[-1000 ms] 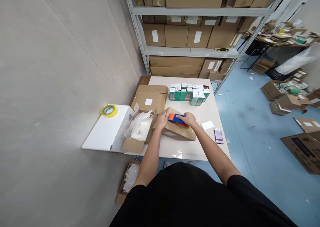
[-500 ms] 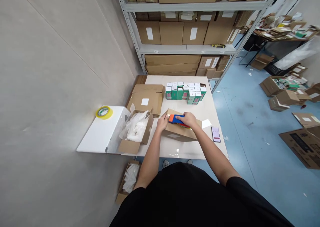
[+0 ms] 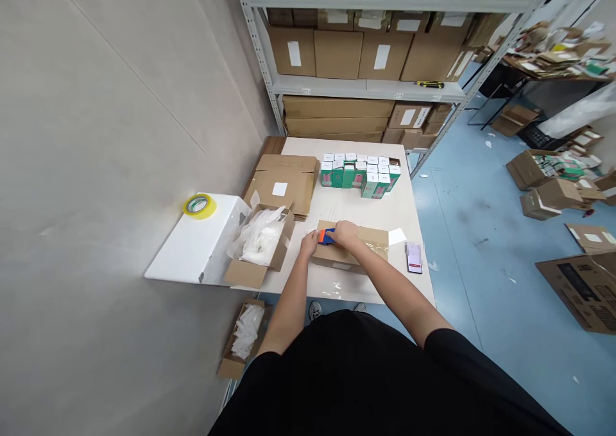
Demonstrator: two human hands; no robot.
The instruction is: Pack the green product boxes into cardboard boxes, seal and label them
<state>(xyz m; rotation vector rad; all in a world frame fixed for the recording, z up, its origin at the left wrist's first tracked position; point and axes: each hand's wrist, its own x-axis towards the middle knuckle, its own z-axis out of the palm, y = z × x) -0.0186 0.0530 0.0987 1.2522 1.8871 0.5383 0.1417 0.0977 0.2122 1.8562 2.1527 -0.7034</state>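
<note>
A closed brown carton (image 3: 368, 246) lies on the white table (image 3: 380, 215) in front of me, with a shiny strip of clear tape along its top. My right hand (image 3: 345, 233) is closed round a blue and orange tape dispenser (image 3: 326, 236) at the carton's left end. My left hand (image 3: 308, 244) presses against the carton's left side beside the dispenser, fingers curled on its edge.
Several green and white small boxes (image 3: 359, 173) stand at the table's far side, flat cartons (image 3: 283, 183) to their left. An open box of plastic bags (image 3: 260, 240), a yellow tape roll (image 3: 199, 206), a phone (image 3: 414, 258) and a white slip (image 3: 397, 236) lie nearby. Shelving (image 3: 366, 90) holds cartons behind.
My right hand has drawn the dispenser leftward across the carton's top, leaving tape behind it. The carton now lies flat and square; my left hand moved down to its left end.
</note>
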